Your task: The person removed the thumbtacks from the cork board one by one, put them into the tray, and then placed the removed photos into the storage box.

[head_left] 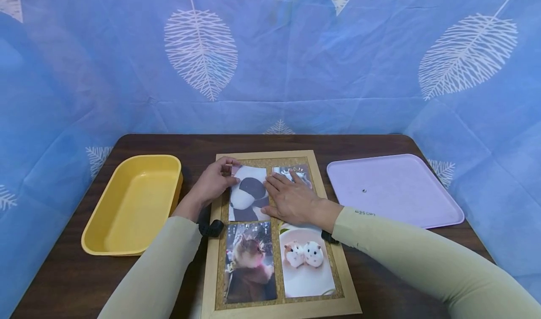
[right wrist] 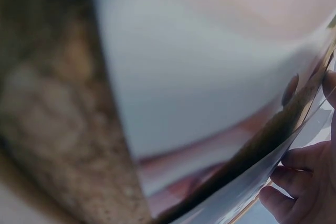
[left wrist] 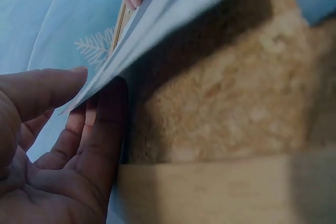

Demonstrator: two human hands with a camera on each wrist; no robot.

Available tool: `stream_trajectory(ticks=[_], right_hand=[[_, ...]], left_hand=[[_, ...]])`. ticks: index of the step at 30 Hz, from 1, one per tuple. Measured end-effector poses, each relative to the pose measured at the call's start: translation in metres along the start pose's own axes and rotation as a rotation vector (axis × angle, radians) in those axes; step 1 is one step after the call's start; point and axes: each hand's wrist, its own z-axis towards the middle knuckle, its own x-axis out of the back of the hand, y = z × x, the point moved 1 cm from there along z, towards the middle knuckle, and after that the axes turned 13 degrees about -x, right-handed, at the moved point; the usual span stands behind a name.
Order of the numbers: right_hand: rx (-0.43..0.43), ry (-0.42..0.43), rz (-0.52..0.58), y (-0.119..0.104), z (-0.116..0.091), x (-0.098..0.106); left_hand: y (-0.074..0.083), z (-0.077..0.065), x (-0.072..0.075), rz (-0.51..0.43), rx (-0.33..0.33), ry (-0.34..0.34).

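Note:
A cork board with a light wooden frame (head_left: 283, 312) lies on the table, bearing several pictures. My left hand (head_left: 211, 183) pinches the left edge of a black-and-white picture card (head_left: 249, 192) at the board's upper left. In the left wrist view, the thumb is above the card (left wrist: 152, 30) and the fingers are beneath; its edge is raised off the cork (left wrist: 226, 93). Fingers extended, my right hand (head_left: 291, 200) lies across the card's right side and the upper-right picture (head_left: 301, 172), partly hiding that picture. Below are a kitten picture (head_left: 251, 262) and a hamster picture (head_left: 308, 267).
To the left stands a yellow plastic tub (head_left: 135, 206). A lilac tray (head_left: 393, 187) lies on the right, with one tiny item (head_left: 364, 190) on it. Behind the dark wooden table (head_left: 194, 143) hangs a blue leaf-patterned cloth (head_left: 296, 65).

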Motion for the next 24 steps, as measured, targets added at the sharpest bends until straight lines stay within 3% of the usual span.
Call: stream_trajectory(ticks=[24], right_hand=[[0.016, 0.026, 0.031, 0.0018, -0.0027, 0.0019]], left_hand=[[-0.0035, -0.0098, 0.0019, -0.050, 0.007, 0.003]])
